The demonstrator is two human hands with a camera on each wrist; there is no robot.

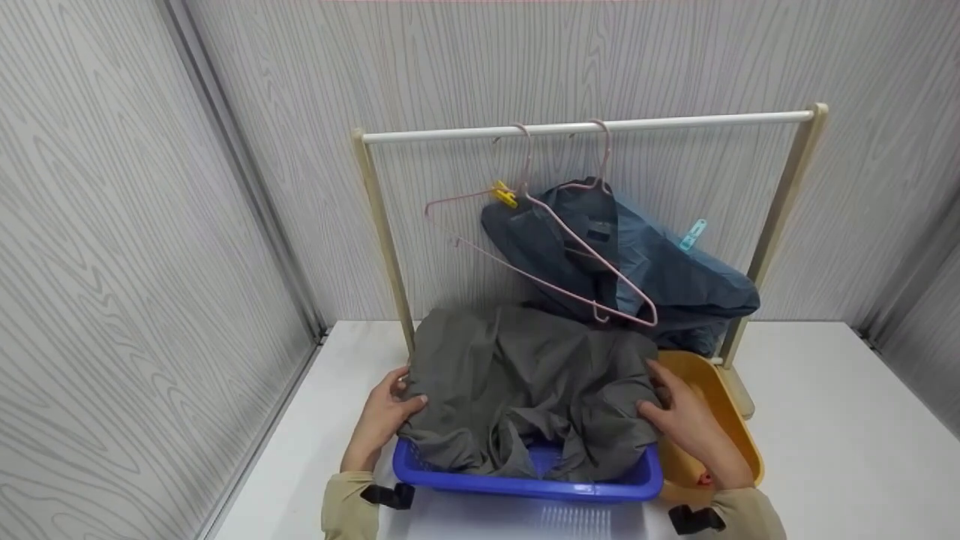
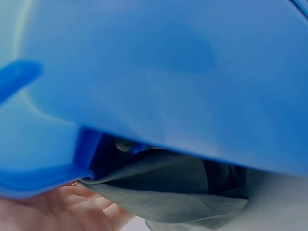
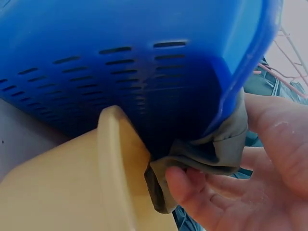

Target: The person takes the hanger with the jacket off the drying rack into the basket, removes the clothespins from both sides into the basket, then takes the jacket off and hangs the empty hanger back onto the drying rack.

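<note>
A dark grey garment (image 1: 540, 375), whose kind I cannot make out, lies spread over a blue plastic basket (image 1: 525, 486) and hangs past its sides. At its left edge my left hand (image 1: 384, 411) holds the cloth, thumb on top. My right hand (image 1: 684, 412) grips the opposite edge, beside the basket. In the right wrist view, the fingers of the right hand (image 3: 240, 192) curl round a fold of grey cloth (image 3: 207, 156) hanging over the rim. The left wrist view shows the left palm (image 2: 67, 209) under the basket rim, close to hanging cloth (image 2: 168, 197); its fingertips are hidden.
Behind stands a rack with a white rail (image 1: 705, 122). An empty pink hanger (image 1: 555, 289) with a yellow clip (image 1: 505, 195) and a blue jacket (image 1: 667, 262) with a turquoise clip (image 1: 693, 235) hang from it. A yellow basin (image 1: 739, 427) stands right of the basket.
</note>
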